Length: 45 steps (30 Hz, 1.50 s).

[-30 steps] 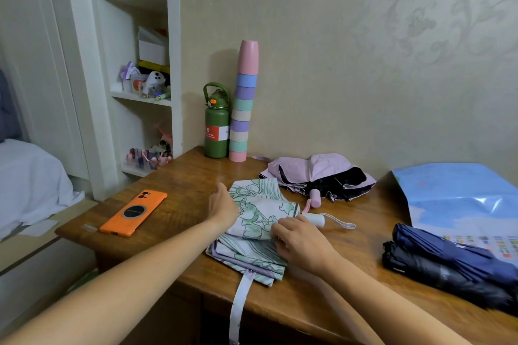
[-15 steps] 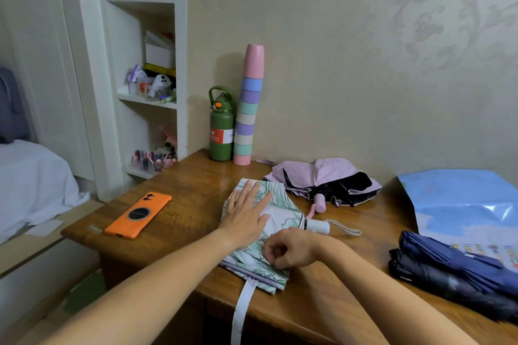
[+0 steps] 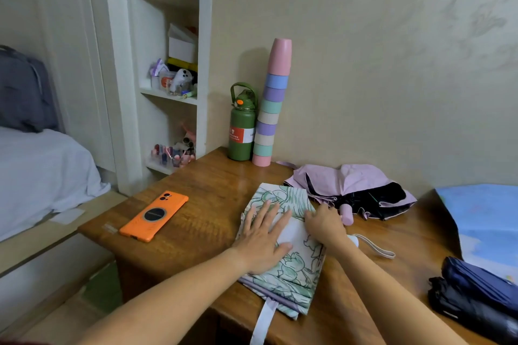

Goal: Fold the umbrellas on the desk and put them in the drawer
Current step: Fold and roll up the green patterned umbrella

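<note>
Head view: both hands (image 3: 263,235) flat on floral umbrella (image 3: 291,269), desk edge (image 3: 173,257).

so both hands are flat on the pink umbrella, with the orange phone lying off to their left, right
Not quite. In the head view the left hand and right hand press on the green floral umbrella; the pink umbrella lies untouched behind it. The orange phone is indeed to their left.

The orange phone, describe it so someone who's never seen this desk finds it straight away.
Start at the wooden desk and look to its left end, nearest the bed. The orange phone lies flat there, camera side up, apart from the umbrellas; it is the only bright orange slab, with a dark ring on its back.
</note>
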Available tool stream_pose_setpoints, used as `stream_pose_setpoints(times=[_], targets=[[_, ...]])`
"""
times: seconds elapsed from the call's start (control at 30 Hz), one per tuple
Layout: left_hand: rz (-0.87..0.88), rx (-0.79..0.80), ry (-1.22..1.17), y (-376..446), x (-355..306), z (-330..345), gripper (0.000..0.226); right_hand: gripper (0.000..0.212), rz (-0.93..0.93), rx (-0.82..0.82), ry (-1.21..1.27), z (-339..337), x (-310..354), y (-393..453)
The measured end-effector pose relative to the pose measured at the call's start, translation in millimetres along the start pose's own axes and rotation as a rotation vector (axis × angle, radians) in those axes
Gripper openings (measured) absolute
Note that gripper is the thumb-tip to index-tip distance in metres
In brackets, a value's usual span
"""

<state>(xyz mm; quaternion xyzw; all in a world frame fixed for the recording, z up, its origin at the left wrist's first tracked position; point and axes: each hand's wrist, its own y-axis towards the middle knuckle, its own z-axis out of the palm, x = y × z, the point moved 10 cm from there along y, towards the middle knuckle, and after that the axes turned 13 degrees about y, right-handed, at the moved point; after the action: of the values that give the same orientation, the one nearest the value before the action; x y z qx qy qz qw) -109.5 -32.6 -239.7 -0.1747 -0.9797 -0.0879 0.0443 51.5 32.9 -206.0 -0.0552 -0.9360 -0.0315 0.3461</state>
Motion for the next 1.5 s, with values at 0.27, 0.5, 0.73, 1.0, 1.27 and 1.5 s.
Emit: stream_pose_setpoints(times=[0.27,0.5,0.73,1.0,1.27,1.5], targets=[[0.019,0.029,-0.018,-1,-1,4,0.076,0.022,-0.091,0.080,0.185,-7,38,21],[0.020,0.019,-0.027,-1,-1,2,0.073,0.019,-0.221,0.171,0.498,1,48,21],[-0.029,-0.022,-0.225,-6,6,-15,0.071,0.014,-0.401,0.273,0.871,-36,58,-22],[-0.636,-0.236,-1.183,-30,65,-49,0.057,0.011,-0.505,0.555,0.593,-14,47,-71],[-0.832,0.028,-1.090,-14,102,-39,0.067,0.017,-0.566,0.622,0.427,-1,42,-92],[-0.439,-0.257,-0.334,-8,65,-95,0.034,0.043,-0.570,0.694,0.179,13,41,-101]])
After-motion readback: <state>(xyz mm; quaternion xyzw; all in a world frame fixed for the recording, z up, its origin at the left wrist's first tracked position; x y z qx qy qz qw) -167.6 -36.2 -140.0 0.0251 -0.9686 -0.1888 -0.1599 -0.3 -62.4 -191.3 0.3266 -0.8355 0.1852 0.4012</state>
